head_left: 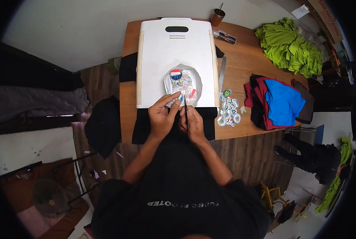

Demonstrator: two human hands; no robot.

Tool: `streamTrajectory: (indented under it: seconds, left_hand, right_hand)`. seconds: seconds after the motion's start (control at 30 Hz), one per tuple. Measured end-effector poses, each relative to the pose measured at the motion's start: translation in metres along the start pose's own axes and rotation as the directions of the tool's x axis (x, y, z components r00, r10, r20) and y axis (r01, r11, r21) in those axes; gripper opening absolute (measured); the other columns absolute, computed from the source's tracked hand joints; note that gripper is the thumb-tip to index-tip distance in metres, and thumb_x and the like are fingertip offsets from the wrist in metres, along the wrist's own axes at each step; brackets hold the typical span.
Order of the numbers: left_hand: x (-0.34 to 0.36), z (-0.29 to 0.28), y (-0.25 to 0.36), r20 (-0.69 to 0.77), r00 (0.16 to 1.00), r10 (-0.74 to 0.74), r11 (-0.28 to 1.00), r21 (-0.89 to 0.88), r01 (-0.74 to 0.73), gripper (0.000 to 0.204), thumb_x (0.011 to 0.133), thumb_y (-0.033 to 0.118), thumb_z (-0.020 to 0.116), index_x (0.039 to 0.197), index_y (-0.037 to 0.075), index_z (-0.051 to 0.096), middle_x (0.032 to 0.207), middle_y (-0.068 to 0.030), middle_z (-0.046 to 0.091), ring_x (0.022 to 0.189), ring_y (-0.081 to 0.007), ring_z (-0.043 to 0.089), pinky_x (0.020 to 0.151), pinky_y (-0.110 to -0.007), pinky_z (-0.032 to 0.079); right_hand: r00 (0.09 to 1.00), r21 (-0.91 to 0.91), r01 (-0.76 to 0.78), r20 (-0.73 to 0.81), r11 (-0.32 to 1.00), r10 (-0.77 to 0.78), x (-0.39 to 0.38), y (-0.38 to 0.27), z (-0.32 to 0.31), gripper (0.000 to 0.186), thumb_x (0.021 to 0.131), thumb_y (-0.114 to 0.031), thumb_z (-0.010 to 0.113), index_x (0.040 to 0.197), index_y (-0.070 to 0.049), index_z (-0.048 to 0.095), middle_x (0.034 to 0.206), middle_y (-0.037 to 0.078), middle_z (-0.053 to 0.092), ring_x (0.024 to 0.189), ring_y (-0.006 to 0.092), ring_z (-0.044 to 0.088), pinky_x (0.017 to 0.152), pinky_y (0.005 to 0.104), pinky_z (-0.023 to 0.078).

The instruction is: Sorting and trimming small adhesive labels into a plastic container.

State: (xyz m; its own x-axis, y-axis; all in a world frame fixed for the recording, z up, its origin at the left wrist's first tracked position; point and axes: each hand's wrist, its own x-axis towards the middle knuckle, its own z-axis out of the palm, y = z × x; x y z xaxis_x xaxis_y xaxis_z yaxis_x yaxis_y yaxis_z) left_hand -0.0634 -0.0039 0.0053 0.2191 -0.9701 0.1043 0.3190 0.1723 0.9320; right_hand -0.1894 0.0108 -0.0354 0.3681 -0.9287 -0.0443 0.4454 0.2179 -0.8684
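Observation:
My left hand (162, 119) is closed on a small printed sticker (180, 97) with blue and green on it, pinched between thumb and fingers. In my right hand (194, 125) is a slim dark tool (185, 102), its tip pointing up beside the sticker; whether it is scissors or a knife I cannot tell. Both hands meet at the near edge of a white board (178, 51). Just beyond them a round white dish (199, 85) holds several printed, shiny sticker pieces (178, 77). More round stickers (230, 109) lie in a loose pile on the wooden table to the right.
A metal ruler (223, 71), a clear case (225, 37) and a brown cup (217, 18) sit right of the board. Farther right are lime-green garments (287, 47) and a folded stack topped by a blue garment (283, 101). Another person (317, 155) is at lower right.

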Motion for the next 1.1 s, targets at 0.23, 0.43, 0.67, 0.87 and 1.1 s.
streamTrajectory:
  seconds: [0.23,0.43,0.67,0.87,1.1]
  left_hand:
    - [-0.0003,-0.0011,-0.0006,-0.003,1.000,-0.007,1.000,0.005,0.007,0.026,0.090,-0.008,0.059,0.116,-0.011,0.063,0.108,-0.0135,0.064,0.098,-0.0122,0.060,0.085,-0.022,0.048]
    - [0.0004,-0.0014,0.0001,-0.007,1.000,0.023,0.999,0.043,-0.022,0.027,0.090,-0.007,0.059,0.116,-0.011,0.062,0.109,-0.0143,0.064,0.099,-0.0136,0.060,0.087,-0.024,0.049]
    - [0.0006,0.0025,0.0000,-0.057,0.997,0.046,0.999,-0.023,-0.047,0.026,0.090,-0.006,0.060,0.116,-0.011,0.061,0.111,-0.0160,0.065,0.100,-0.0136,0.061,0.085,-0.023,0.050]
    - [-0.0002,0.0010,0.0026,-0.040,0.999,-0.037,0.999,-0.039,0.035,0.025,0.090,-0.006,0.062,0.114,-0.010,0.062,0.106,-0.0143,0.066,0.094,-0.0124,0.062,0.084,-0.023,0.050]
    - [0.0018,0.0024,-0.0003,-0.071,0.996,0.048,0.999,0.017,-0.046,0.022,0.089,-0.007,0.063,0.111,-0.011,0.064,0.111,-0.0169,0.064,0.099,-0.0152,0.061,0.083,-0.024,0.051]
  right_hand:
    - [1.000,0.006,-0.010,-0.017,1.000,0.010,0.0004,-0.0028,0.0019,0.032,0.106,-0.033,0.034,0.102,-0.003,0.047,0.056,-0.002,0.033,0.044,0.0051,0.026,0.042,0.0214,0.025]
    - [1.000,-0.001,-0.010,-0.014,1.000,0.010,0.0001,-0.0031,0.0006,0.032,0.106,-0.033,0.034,0.101,-0.004,0.047,0.056,-0.003,0.033,0.044,0.0050,0.026,0.042,0.0214,0.025]
    - [1.000,-0.002,-0.014,-0.024,1.000,0.014,0.0001,-0.0009,-0.0001,0.032,0.106,-0.033,0.035,0.100,-0.004,0.047,0.056,-0.003,0.034,0.044,0.0050,0.027,0.042,0.0213,0.025]
    - [1.000,0.012,-0.007,-0.014,1.000,0.007,0.0004,-0.0008,0.0002,0.032,0.106,-0.033,0.035,0.100,-0.004,0.047,0.056,-0.003,0.034,0.044,0.0048,0.027,0.042,0.0213,0.025]
    - [1.000,0.000,-0.014,-0.011,1.000,0.014,-0.0002,0.0007,-0.0018,0.031,0.106,-0.032,0.035,0.101,-0.004,0.047,0.056,-0.003,0.034,0.044,0.0049,0.026,0.042,0.0212,0.025]
